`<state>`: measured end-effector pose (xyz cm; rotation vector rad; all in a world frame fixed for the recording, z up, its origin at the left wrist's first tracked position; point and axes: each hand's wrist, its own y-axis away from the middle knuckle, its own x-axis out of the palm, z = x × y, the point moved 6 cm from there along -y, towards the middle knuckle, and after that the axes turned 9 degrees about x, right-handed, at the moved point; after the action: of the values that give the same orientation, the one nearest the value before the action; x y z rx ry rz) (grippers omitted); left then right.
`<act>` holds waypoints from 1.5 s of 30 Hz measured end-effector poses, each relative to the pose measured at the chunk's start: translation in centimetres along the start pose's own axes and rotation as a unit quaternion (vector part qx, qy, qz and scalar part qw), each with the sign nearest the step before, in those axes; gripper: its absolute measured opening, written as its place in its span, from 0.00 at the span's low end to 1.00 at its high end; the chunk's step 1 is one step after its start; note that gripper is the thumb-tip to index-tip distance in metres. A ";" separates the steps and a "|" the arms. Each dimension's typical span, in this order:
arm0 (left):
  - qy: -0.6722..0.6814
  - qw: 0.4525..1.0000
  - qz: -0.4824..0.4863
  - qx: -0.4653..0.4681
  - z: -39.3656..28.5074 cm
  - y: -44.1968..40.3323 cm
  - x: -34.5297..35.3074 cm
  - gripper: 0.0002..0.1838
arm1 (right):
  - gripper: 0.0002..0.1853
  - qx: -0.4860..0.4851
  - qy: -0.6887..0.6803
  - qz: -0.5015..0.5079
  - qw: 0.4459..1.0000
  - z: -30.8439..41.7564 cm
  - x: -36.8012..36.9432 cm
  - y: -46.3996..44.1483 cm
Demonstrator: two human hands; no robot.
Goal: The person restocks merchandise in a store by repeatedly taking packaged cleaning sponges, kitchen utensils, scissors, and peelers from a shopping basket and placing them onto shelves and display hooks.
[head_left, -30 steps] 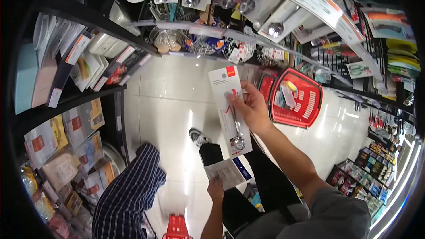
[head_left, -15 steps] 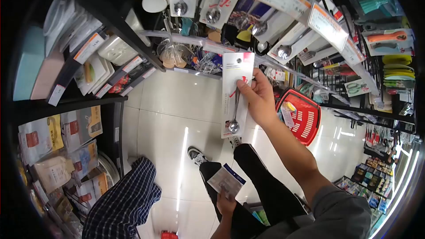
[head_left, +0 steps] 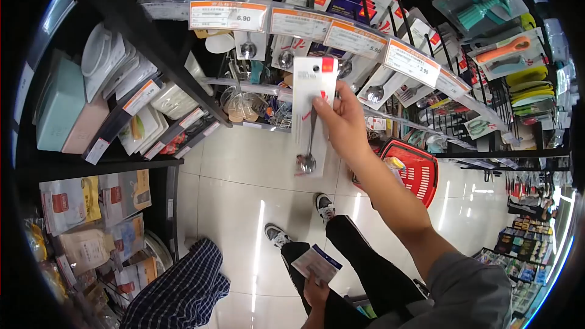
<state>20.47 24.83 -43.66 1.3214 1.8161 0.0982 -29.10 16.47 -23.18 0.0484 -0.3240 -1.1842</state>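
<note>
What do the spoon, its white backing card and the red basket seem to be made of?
Spoon: probably polished metal, perhaps stainless steel; its bowl is silvery with bright glints.
Backing card: likely smooth printed cardboard, being flat and stiff, though thin plastic is possible.
Red basket: apparently moulded plastic, smooth and slightly glossy, judging by its even colour and rows of slots.

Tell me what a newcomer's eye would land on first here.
First, the spoon card held up by the right hand near the middle of the view. Next, the bright red basket, partly behind the right forearm. Then the orange-edged price tags along the shelf at the top.
</note>
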 end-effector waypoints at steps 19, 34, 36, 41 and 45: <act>0.014 0.999 0.018 -0.023 -0.1 -0.7 0.4 0.29 | 0.15 -0.136 0.028 -0.025 0.990 2.1 0.5 -6.1; 0.009 1.000 0.020 -0.010 -0.5 -1.3 0.3 0.28 | 0.13 0.032 -0.010 -0.039 0.999 -4.8 -3.4 -1.0; -0.004 1.000 0.026 -0.015 -0.6 -1.3 0.2 0.28 | 0.13 0.037 -0.002 -0.045 0.998 -5.2 -3.6 -1.3; 0.006 1.000 0.016 -0.002 -0.9 -1.6 0.2 0.28 | 0.14 0.028 0.003 -0.062 0.998 -5.7 -4.2 -1.6; 0.007 1.000 0.017 0.012 -0.6 -1.3 0.7 0.28 | 0.14 0.096 -0.027 -0.066 0.993 -5.1 -4.0 -0.8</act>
<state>19.06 25.08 -44.33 1.3714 1.8130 0.1037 -29.76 19.18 -29.06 0.2081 -0.4880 -1.2847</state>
